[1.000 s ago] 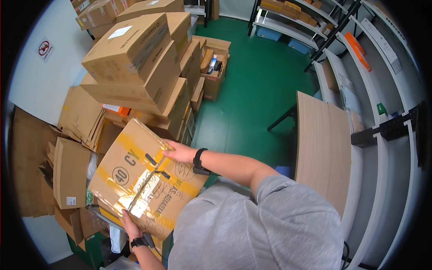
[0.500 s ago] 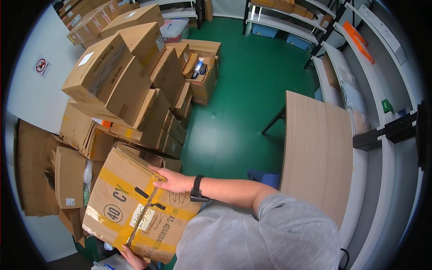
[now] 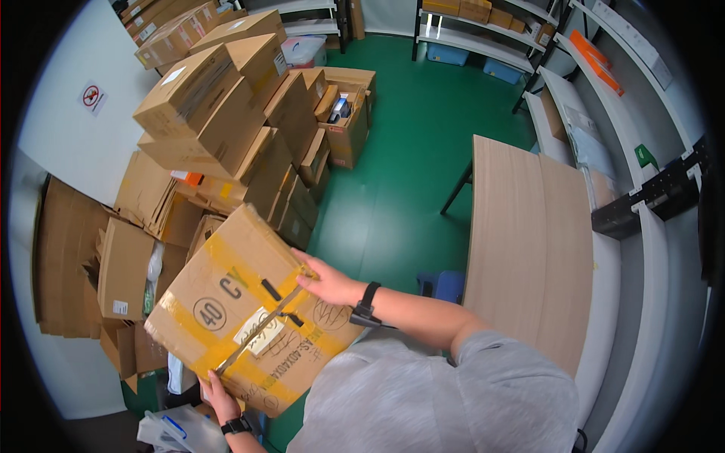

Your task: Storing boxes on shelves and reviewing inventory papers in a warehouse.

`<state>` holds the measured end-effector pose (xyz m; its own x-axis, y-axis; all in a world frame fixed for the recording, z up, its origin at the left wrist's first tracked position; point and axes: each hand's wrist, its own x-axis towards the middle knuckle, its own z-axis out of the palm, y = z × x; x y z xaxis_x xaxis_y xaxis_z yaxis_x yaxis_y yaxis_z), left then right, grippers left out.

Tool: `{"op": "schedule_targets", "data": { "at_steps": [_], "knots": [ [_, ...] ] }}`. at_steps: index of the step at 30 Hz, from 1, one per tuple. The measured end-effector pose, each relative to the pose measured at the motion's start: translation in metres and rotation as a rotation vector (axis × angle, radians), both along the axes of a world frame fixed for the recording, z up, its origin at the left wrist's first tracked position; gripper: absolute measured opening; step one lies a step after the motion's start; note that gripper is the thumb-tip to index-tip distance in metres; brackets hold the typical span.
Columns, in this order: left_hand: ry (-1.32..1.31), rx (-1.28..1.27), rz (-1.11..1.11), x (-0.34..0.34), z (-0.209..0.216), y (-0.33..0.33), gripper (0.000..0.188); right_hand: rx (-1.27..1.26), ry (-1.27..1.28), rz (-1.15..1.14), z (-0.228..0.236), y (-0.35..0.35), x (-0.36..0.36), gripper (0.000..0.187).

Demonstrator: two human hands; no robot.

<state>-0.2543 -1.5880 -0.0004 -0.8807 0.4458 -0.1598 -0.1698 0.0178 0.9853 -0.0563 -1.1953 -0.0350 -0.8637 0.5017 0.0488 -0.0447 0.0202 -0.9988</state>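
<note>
A brown cardboard box (image 3: 226, 264) with yellow tape and black markings is held tilted in front of my body, clear of the stack behind it. My right hand (image 3: 326, 281) grips its upper right edge, thumb on the taped face and fingers over the edge. Down at the lower left edge, my left hand (image 3: 219, 399) grips the box near the other end of the taped seam. The left fingertips lie on the edge, and part of that hand is hidden behind the box.
Stacked cardboard boxes (image 3: 204, 121) rise on the left, with folded cardboard (image 3: 68, 257) by the wall. A wooden table (image 3: 521, 249) stands to the right, shelving (image 3: 630, 151) beyond it. A blue stool (image 3: 445, 287) sits near the table leg. A clear plastic bin (image 3: 181, 430) is at lower left.
The held box has shifted slightly right and turned, its top corner standing apart from the pile. Both hands have kept their grip, and more of my left wrist shows. The view has shifted slightly.
</note>
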Motion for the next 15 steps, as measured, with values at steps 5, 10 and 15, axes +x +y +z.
{"op": "schedule_targets", "data": {
  "at_steps": [5,10,15],
  "knots": [
    [0.013,-0.126,-0.052,0.007,-0.019,-0.012,0.063,-0.087,-0.052,-0.126,0.022,-0.046,0.058,0.067],
    [0.021,-0.064,-0.251,-0.02,-0.046,0.028,0.064,-0.053,-0.004,-0.268,-0.002,-0.059,0.089,0.066],
    [0.029,0.011,-0.438,0.021,-0.042,0.093,0.062,0.054,-0.041,-0.449,0.008,-0.054,0.166,0.064]
  ]
}}
